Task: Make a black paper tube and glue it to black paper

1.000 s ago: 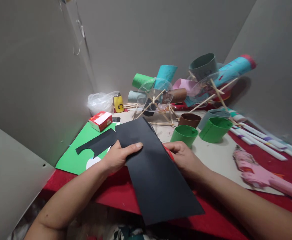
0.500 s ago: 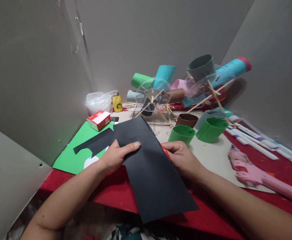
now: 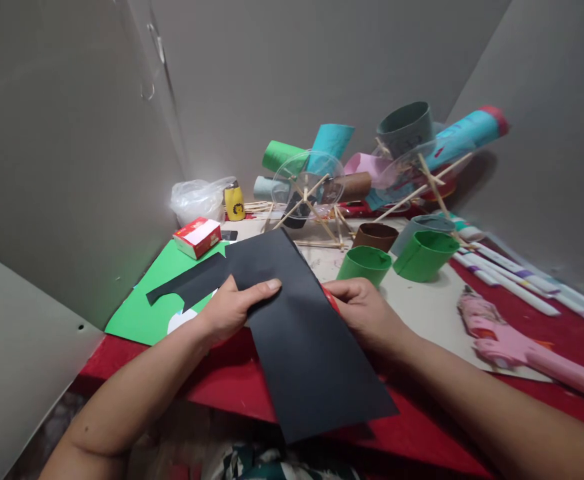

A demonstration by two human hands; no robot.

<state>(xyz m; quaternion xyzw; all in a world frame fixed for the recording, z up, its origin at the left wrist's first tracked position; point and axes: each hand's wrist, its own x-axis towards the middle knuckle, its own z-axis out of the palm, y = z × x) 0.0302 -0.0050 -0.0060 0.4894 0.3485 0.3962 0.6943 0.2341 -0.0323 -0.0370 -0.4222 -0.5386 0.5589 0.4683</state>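
A large sheet of black paper (image 3: 302, 333) slants over the front of the red table (image 3: 562, 333). My left hand (image 3: 232, 308) grips its left edge, thumb on top. My right hand (image 3: 365, 313) is closed at the sheet's right edge on something red (image 3: 331, 298), most of which the paper and fingers hide. A narrow black strip (image 3: 187, 285) reaches out from the sheet to the left, over a green sheet (image 3: 145, 310).
Two green paper rings (image 3: 425, 255), a brown ring (image 3: 376, 236) and a grey one stand just beyond my hands. A stick frame with paper tubes (image 3: 322, 193) fills the back. A pink glue gun (image 3: 512, 347) and glue sticks (image 3: 512, 273) lie right. A red box (image 3: 198, 237), a yellow bottle (image 3: 234, 201) and a plastic bag sit left.
The black sheet and both hands have shifted only slightly; the grip is the same.
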